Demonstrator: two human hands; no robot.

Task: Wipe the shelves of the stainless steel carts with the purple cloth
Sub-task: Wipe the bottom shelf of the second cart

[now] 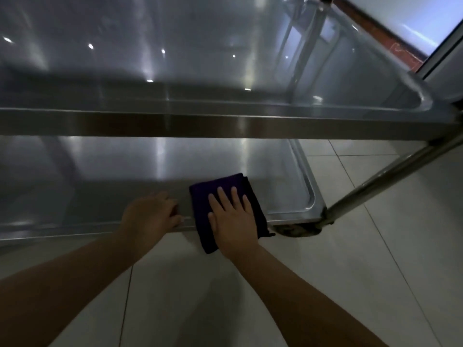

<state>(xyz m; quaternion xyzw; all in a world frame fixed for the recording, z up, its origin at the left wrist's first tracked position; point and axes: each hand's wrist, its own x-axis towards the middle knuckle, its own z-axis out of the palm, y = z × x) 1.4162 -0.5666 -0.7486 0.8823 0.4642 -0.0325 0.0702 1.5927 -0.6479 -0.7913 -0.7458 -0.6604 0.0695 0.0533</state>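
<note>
The right hand (234, 219) presses flat, fingers spread, on the folded purple cloth (203, 196), which overhangs the lower stainless steel cart shelf's (112, 171) front lip, so it may slide off. The left hand (150, 214) curls over that lip just beside it.

Deep purple cloth (220, 194), nearly black in its folds. Silvery grey steel on the lower shelf (150, 166) and upper shelf (200, 58), streaked with white glints of light. Pale off-white floor tiles (375, 221) with thin dark grout lines. Reddish-brown strip (375, 28) at far right.
</note>
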